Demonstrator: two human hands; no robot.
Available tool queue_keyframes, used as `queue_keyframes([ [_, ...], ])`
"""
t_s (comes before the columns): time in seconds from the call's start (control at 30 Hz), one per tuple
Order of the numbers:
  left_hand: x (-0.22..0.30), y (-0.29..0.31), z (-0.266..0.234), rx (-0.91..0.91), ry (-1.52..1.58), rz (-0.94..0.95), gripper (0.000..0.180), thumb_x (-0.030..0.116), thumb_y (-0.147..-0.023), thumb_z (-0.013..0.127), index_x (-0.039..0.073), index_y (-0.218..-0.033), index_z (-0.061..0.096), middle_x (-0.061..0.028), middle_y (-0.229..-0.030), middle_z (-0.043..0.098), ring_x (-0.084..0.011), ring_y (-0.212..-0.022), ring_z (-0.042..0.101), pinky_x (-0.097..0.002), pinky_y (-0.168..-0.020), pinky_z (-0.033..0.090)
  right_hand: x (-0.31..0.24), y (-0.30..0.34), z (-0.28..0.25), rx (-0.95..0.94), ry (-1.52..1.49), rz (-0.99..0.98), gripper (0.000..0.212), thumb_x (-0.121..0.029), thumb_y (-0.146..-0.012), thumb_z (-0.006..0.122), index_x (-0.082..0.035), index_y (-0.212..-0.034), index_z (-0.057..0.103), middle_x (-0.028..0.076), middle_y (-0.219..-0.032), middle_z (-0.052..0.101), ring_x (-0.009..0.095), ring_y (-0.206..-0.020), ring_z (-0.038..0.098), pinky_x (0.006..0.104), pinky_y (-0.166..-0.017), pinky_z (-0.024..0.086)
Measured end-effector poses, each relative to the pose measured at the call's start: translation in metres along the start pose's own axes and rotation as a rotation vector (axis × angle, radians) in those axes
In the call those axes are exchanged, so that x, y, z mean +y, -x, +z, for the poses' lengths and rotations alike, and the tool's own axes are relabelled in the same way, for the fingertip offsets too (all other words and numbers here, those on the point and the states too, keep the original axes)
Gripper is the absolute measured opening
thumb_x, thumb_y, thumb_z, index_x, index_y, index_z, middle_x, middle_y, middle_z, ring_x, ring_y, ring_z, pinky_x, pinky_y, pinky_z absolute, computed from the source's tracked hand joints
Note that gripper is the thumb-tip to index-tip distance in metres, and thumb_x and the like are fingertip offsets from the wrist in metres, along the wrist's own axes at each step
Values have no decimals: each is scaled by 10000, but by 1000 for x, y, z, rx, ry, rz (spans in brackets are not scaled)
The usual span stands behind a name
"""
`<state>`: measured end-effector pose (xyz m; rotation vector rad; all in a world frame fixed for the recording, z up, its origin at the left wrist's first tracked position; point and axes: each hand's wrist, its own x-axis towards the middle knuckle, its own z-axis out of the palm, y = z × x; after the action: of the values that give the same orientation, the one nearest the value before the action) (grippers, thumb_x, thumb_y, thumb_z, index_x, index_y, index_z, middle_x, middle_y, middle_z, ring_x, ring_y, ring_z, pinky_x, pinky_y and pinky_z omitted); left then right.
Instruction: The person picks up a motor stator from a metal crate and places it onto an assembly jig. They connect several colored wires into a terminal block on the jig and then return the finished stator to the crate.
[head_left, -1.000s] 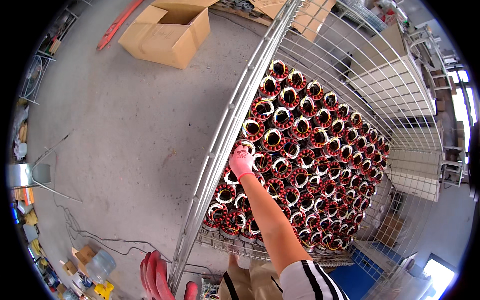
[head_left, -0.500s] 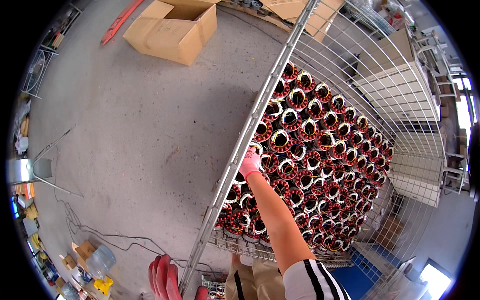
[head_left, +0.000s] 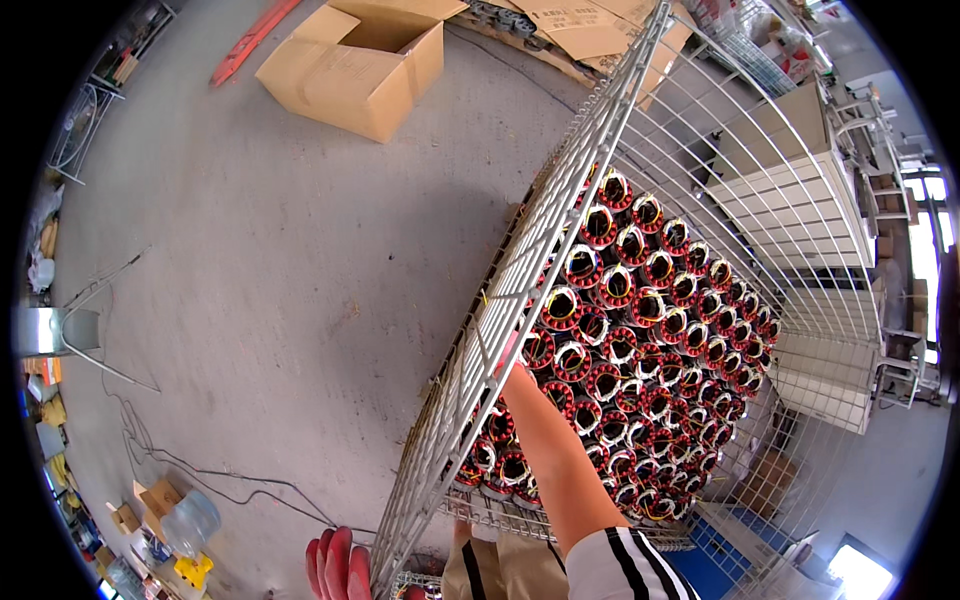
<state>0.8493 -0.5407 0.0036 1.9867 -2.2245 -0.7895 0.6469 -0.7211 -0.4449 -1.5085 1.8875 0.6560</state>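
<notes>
My right arm reaches into a wire mesh cage (head_left: 640, 60) filled with rows of round motor stators (head_left: 560, 307), ringed in red with white, yellow and dark wires. My right hand (head_left: 508, 357), in a pink glove, is down among the stators by the cage's left wall. The mesh wires and rim hide its fingers, so what they grip, if anything, does not show. Outside that wall, at the lower edge, my left hand (head_left: 338, 565) wears a red glove. Its fingers are stretched out, with nothing seen in them.
An open cardboard box (head_left: 350, 85) stands on the grey floor, beside a long red bar (head_left: 255, 42). Cables (head_left: 230, 485) trail across the floor at lower left, near a clear plastic jug (head_left: 190, 522). Pale cabinets (head_left: 800, 190) stand beyond the cage's right side.
The view has tilted, so the cage's left wall shows more of its outer face. My right hand sits lower in the picture, largely behind the mesh. My left hand is slightly lower.
</notes>
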Motion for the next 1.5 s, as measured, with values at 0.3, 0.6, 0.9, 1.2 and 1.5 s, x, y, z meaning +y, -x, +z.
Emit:
queue_keyframes([
  [0.3, 2, -7, -6, 11, 45, 41, 823, 176, -713, 756, -28, -1394, 342, -241, -1419, 376, -454, -1270, 371, -555, -1049, 319, -3, -6, -18, -25, -157, 15, 451, -197, -888, 591, 7, -1282, 505, 174, -1303, 508, 281, -1187, 529, 385, -823, 531],
  [0.6, 13, -7, -7, 37, -31, 11, 790, 149, -732, 737, -55, -1384, 340, -224, -1414, 389, -435, -1275, 375, -511, -1060, 319, -2, 28, -58, -4, -291, 56, 572, -299, -852, 648, 50, -1267, 464, 225, -1317, 466, 324, -1090, 598, 407, -826, 544],
  [0.9, -3, 11, 14, 146, -72, 42, 641, 131, -828, 601, -51, -1380, 330, -245, -1406, 363, -424, -1281, 360, -530, -1076, 278, 58, 173, 4, 474, -738, -392, 495, -285, -875, 603, -36, -1277, 459, 179, -1252, 500, 375, -1042, 585, 416, -839, 507],
  [1.2, -10, -2, 20, 221, -23, 123, 591, 108, -888, 536, -20, -1417, 308, -238, -1409, 375, -382, -1306, 366, -420, -1101, 295, 288, 427, 191, 371, -703, 337, 426, -410, -839, 564, -127, -1153, 618, 127, -1147, 620, 298, -1059, 599, 432, -899, 468],
  [1.5, 61, 38, 90, 514, -438, 740, 667, 307, -938, 565, -18, -1443, 275, -215, -1449, 355, -345, -1319, 379, -407, -1098, 318, 348, 791, 498, 1072, -1019, 1767, 389, -343, -916, 517, -43, -1142, 618, 174, -1134, 616, 341, -1048, 576, 420, -902, 454],
])
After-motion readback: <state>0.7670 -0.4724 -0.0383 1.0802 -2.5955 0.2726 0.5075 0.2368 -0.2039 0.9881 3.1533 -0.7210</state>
